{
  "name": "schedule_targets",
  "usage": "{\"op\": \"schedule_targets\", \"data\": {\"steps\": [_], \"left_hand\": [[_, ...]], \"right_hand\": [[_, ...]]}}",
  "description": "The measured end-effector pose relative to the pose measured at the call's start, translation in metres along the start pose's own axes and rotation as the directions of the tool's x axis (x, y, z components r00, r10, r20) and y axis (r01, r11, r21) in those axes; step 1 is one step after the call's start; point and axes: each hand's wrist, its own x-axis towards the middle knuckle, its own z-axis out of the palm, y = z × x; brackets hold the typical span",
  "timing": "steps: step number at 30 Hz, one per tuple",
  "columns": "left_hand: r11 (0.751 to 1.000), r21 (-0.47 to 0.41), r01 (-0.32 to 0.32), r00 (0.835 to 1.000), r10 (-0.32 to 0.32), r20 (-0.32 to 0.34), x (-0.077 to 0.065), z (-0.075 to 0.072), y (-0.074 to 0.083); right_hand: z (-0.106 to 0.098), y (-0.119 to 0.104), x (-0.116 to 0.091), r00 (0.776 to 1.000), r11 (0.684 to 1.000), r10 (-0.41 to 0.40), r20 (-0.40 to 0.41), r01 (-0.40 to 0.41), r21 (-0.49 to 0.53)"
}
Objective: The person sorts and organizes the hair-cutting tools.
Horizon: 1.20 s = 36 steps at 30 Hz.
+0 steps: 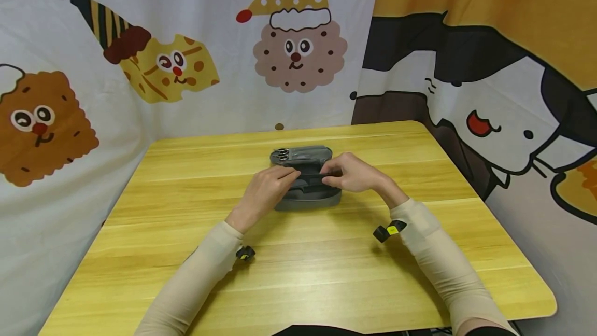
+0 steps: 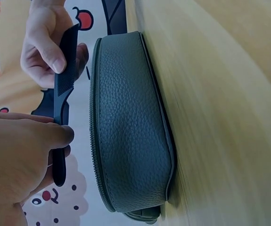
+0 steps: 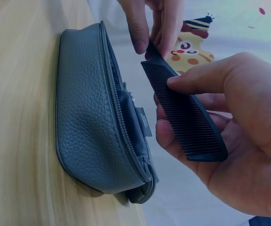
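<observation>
A black comb point(image 3: 184, 115) is held between both hands, over a grey zip case point(image 1: 308, 204) whose lid lies back. My left hand point(image 1: 263, 191) pinches the comb's slim handle between thumb and fingers. At the toothed end, my right hand point(image 1: 355, 172) grips it, the thumb on the teeth and the fingers beneath, as the right wrist view shows. Silver ring handles point(image 1: 282, 154) like those of scissors show at the left of the lid. Dark contents point(image 1: 308, 189) lie inside the case, partly hidden by the hands.
The case stands on a yellow wood-grain table point(image 1: 308, 268), towards its far edge. A printed curtain point(image 1: 186, 9) with cartoon figures hangs right behind the table and along its right side. Small black cameras point(image 1: 389, 231) are strapped at both sleeved wrists.
</observation>
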Motion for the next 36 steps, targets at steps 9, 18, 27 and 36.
{"op": "schedule_targets", "data": {"steps": [9,18,27,36], "left_hand": [[1.000,0.015,-0.007,1.000,0.007,0.005,0.000,-0.001,-0.002],[1.000,0.008,0.030,0.999,-0.030,0.019,-0.003,-0.002,-0.011],[0.995,-0.048,0.090,0.995,-0.088,0.044,-0.009,-0.001,-0.023],[0.990,-0.046,0.134,0.985,-0.129,0.112,-0.010,-0.003,-0.028]], "right_hand": [[0.001,0.004,0.002,1.000,1.000,-0.006,0.000,0.006,-0.013],[-0.005,0.009,-0.002,0.984,0.999,0.050,-0.174,-0.052,-0.011],[-0.011,0.025,-0.007,0.962,0.991,0.094,-0.256,-0.116,-0.072],[-0.013,0.040,-0.012,0.951,0.975,0.182,-0.250,-0.208,-0.082]]}}
